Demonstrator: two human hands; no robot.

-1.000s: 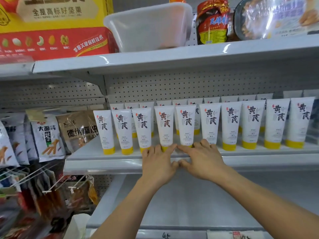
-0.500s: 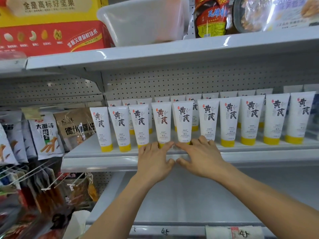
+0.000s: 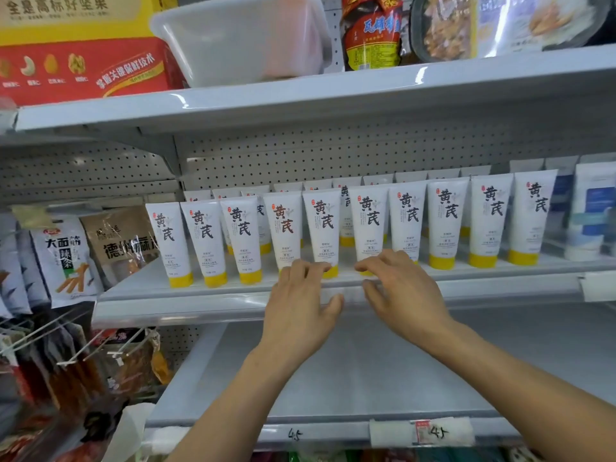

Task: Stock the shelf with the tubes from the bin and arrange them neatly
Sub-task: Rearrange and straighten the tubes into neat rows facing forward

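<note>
Ten white tubes [image 3: 368, 225] with yellow caps are standing in the front row on the middle shelf [image 3: 186, 306], and more are standing behind them. The left hand [image 3: 300, 308] and right hand [image 3: 401, 295] are reaching over the near edge, fingers loose and holding nothing, tips by the caps. Snack bags [image 3: 63, 258] are hanging on the left. Blue and white bottles [image 3: 590, 215] are crowding the right end. A clear bin [image 3: 240, 41] is sitting on the shelf above. The lower shelf [image 3: 333, 371] is stretching wide under the arms

tube row [image 3: 366, 221] fills shelf [image 3: 200, 296] front, headroom above
</note>
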